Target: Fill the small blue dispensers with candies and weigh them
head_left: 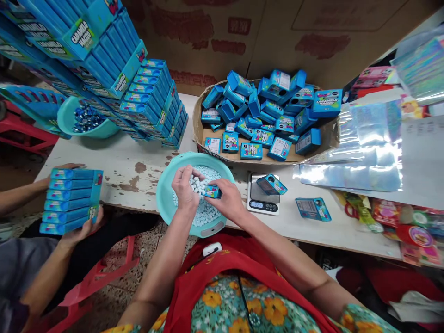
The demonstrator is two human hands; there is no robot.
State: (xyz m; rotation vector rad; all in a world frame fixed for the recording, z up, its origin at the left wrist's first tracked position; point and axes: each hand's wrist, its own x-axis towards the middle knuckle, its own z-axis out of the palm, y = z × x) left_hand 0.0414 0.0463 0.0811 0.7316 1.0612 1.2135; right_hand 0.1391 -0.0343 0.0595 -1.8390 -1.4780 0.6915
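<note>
Over a turquoise basin (161, 196) of small pale candies (206, 217), my two hands meet. My left hand (186, 192) is cupped around a heap of the candies (198, 185), fingers curled. My right hand (229, 199) grips a small blue candy box (212, 191) by its right end, and the box's left end is against the candies in my left hand. To the right, a digital scale (263, 208) carries one tilted blue box (272, 184). Another blue box (314, 209) lies on the table beside it.
A cut-down carton (225, 159) heaped with blue boxes stands behind the basin. Tall stacks of packed boxes (152, 101) rise at left, near a bowl (65, 122) of shiny wrapped pieces. A co-worker's hands (83, 231) hold a row of boxes (71, 201). Shiny sheets (364, 148) lie at right.
</note>
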